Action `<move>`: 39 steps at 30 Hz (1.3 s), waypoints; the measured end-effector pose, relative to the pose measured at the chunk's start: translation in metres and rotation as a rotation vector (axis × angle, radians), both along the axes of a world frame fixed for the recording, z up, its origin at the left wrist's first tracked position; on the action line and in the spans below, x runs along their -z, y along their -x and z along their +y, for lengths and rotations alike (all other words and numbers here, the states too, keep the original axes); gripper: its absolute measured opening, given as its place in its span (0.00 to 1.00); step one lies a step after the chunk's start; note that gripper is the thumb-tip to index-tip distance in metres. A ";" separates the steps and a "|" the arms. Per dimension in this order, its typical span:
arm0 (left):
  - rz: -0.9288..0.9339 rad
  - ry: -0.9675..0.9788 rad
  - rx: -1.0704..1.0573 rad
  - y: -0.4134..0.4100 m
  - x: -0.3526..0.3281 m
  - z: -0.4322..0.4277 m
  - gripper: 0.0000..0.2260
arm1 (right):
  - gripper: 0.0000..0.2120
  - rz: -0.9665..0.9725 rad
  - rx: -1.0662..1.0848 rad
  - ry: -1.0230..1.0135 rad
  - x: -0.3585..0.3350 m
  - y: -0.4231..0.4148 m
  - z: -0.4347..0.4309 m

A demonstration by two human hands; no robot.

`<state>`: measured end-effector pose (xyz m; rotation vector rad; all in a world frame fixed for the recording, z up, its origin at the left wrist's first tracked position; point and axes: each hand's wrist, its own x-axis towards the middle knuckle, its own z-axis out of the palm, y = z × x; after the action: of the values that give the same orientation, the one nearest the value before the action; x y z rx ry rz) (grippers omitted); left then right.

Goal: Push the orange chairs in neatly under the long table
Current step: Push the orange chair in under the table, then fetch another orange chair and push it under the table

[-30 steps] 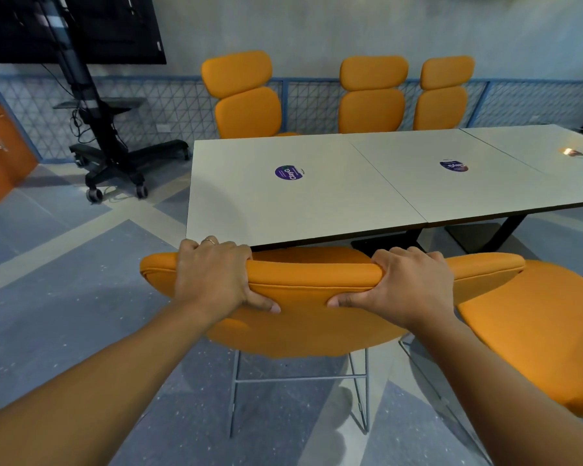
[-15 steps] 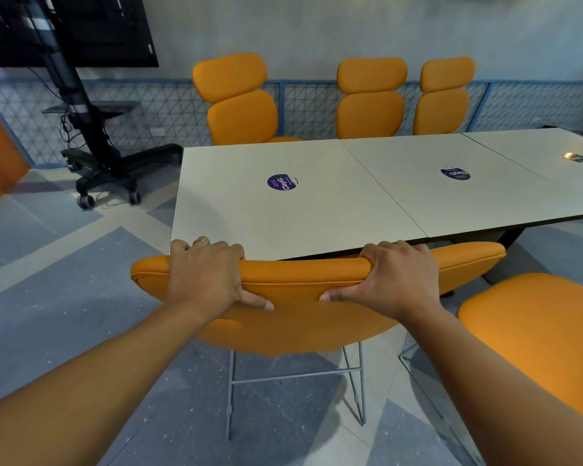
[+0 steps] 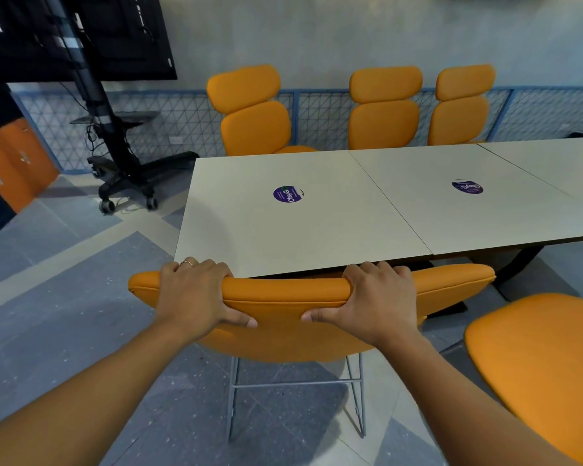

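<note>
Step in hand: seating the near chair (image 3: pixel 283 334) at the end section of the tabletop (image 3: pixel 246 227). Left hand (image 3: pixel 194 294) and right hand (image 3: pixel 379 297) are on the top edge of its backrest, fingers curled over the far side, thumbs pressed on the near face. The grip is clamped on the chair on both sides, roughly even about its centre. The backrest top sits right at the tabletop's near edge; touching or a hair apart, can't tell. The seat is hidden below, so my read is this one is home or nearly so. Its wire legs (image 3: pixel 297 385) stand on the floor.

The second chair (image 3: pixel 546 364), lower right, stands well out from the tabletop and is not in yet. The far side has a left chair (image 3: pixel 253 109), a middle chair (image 3: pixel 384 109) and a right chair (image 3: pixel 461 105). How far under they sit can't be judged from here.

Next move, as I see it:
- short final nudge, equal force on both hands so the backrest ends parallel to the edge
- let go, step right, take the second chair by its backrest top
- line it up with a gap to the first chair before pushing, to avoid backrests clashing
</note>
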<state>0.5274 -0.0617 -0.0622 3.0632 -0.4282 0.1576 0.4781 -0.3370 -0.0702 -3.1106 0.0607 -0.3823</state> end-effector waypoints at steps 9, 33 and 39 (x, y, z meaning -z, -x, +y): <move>0.138 0.272 0.023 0.016 -0.005 0.006 0.33 | 0.46 0.231 -0.105 -0.135 -0.023 -0.005 0.003; 0.204 0.583 0.025 -0.115 -0.029 0.254 0.18 | 0.19 0.484 -0.244 -0.702 -0.044 -0.193 0.263; 0.232 0.574 0.007 -0.172 -0.028 0.345 0.18 | 0.19 0.457 -0.230 -0.700 -0.037 -0.249 0.362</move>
<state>0.6990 0.2829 -0.0342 2.4772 -0.3107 -0.0674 0.7270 0.0246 -0.0331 -2.4063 -0.1314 0.3011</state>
